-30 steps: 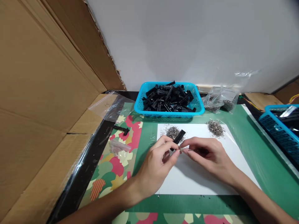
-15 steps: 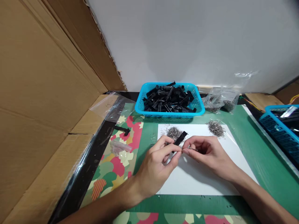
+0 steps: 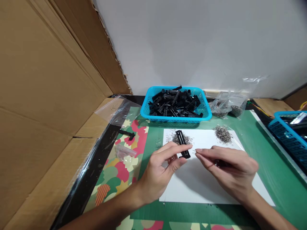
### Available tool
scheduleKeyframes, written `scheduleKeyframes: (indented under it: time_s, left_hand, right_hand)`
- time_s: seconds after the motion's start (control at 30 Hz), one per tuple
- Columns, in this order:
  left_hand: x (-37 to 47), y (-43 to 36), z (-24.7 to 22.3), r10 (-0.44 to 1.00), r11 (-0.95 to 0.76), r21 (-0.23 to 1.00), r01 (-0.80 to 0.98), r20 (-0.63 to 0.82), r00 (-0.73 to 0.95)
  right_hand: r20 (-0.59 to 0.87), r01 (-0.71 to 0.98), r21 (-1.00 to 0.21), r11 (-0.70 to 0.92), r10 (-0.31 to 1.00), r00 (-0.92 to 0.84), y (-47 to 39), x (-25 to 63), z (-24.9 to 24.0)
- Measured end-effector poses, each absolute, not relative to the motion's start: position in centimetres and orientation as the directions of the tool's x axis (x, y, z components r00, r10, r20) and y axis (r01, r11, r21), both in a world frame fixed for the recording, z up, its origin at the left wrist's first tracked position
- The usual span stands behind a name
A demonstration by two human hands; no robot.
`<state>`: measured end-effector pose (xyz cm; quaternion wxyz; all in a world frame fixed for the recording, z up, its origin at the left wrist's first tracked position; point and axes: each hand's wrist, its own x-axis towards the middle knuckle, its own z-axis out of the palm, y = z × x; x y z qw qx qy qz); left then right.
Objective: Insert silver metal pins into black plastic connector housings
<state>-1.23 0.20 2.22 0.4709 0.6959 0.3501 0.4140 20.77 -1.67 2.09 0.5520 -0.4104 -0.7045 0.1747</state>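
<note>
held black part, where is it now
Head view, near centre: the black part is in the left hand, over the white paper, left of the right hand.

The index finger of the left hand [image 3: 160, 167] crosses the black plastic part [image 3: 180, 136], hiding a stretch of it. That part blocks the middle of the metal pile [image 3: 175, 139], whose single pieces are too small to make out. The curled right hand [image 3: 236, 169] mostly hides some shiny dark bits [image 3: 217, 163]; whether its fingertips pinch anything is unclear. The right edge cuts off a blue basket [image 3: 279, 126], and both forearms leave the view.
</note>
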Motion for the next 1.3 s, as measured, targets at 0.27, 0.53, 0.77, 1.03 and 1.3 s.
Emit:
scheduleKeyframes:
  time_s: [0.27, 0.53, 0.77, 1.03, 1.3]
  left_hand:
    - [-0.9, 0.3, 0.8, 0.929, -0.147, 0.984, -0.105, 0.174, 0.327]
    - [-1.3, 0.4, 1.3, 0.921, -0.235, 0.972, 0.014, 0.218, 0.324]
    - [-1.3, 0.6, 1.6, 0.847, -0.449, 0.887, 0.113, 0.382, 0.369]
    - [-1.2, 0.7, 2.2, 0.830, -0.427, 0.899, 0.093, 0.350, 0.434]
    - [-1.2, 0.6, 1.6, 0.888, -0.120, 0.993, 0.025, 0.096, 0.450]
  right_hand:
    - [0.563, 0.298, -0.741, 0.602, 0.798, -0.213, -1.3, 21.1, 1.8]
    - [0.548, 0.303, -0.732, 0.611, 0.791, -0.273, -1.3, 21.5, 1.7]
    - [0.525, 0.284, -0.737, 0.613, 0.784, -0.332, -1.0, 21.9, 1.6]
    - [0.479, 0.258, -0.778, 0.573, 0.807, -0.347, -0.8, 22.0, 2.0]
    - [0.524, 0.327, -0.716, 0.617, 0.785, -0.331, -0.8, 21.6, 1.9]
